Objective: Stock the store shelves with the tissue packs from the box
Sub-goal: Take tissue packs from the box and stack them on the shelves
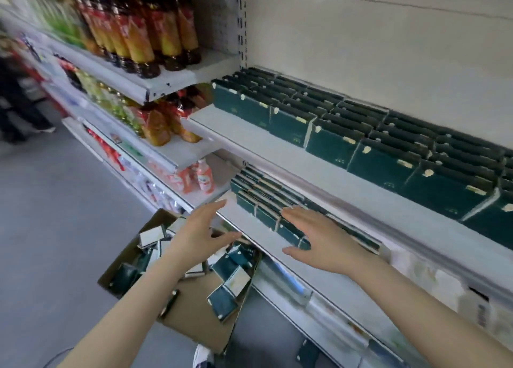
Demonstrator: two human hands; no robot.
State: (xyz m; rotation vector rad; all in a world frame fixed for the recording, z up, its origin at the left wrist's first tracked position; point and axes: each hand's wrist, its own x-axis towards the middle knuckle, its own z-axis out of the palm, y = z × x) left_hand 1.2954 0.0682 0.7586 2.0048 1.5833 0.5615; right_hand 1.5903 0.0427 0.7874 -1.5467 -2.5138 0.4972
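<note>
left hand (200,233): fingers wide, holds nothing | right hand (319,241): fingers straight over shelf packs (262,205) (maybe touching) | tip: push packs back gently, keep them straight

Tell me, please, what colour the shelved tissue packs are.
The tissue packs are dark green, clearest in the head view.
</note>
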